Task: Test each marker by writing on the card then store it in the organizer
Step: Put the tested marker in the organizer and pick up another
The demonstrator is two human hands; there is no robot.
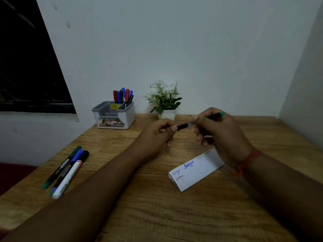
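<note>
Above the middle of the wooden table, my right hand [222,135] grips a black marker [185,125] with a teal end. My left hand [157,135] pinches the marker's other end, where the cap sits; whether the cap is on or off I cannot tell. A white folded card [197,172] with several handwritten words lies on the table below my right hand. Three markers [67,169], one green, one blue, one white, lie side by side at the left. The grey-and-white organizer [113,116] stands at the back, with several red, blue and green markers [123,96] upright in its rear compartment.
A small potted plant [165,100] with white flowers stands by the wall, right of the organizer. A white wall runs along the back and the right side. A dark window is at the upper left. The table's left edge runs diagonally past the three markers.
</note>
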